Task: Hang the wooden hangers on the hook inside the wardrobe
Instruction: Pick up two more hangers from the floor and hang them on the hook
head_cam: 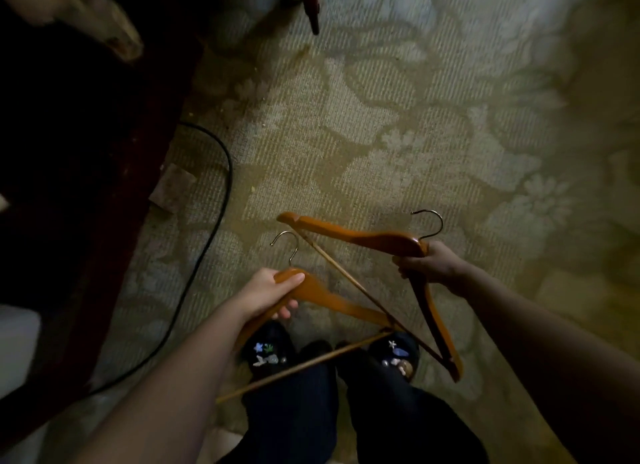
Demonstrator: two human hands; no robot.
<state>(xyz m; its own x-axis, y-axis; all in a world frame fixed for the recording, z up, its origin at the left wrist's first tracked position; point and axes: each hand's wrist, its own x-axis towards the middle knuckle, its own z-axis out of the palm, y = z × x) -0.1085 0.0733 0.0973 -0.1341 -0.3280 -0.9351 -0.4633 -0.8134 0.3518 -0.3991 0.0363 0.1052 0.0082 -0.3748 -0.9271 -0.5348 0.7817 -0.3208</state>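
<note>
The left hand (273, 294) is curled around the neck of one wooden hanger (346, 306), steel hook pointing away from the wrist. The right hand (429, 264) clamps the neck of a second wooden hanger (363, 236); their bars cross between the hands. Beneath lies worn beige floral carpet (381, 117). A black cable (221, 193) and dark wooden furniture (86, 186) sit beyond the left hand. Black charm-decorated clogs (266, 351) stand below.
</note>
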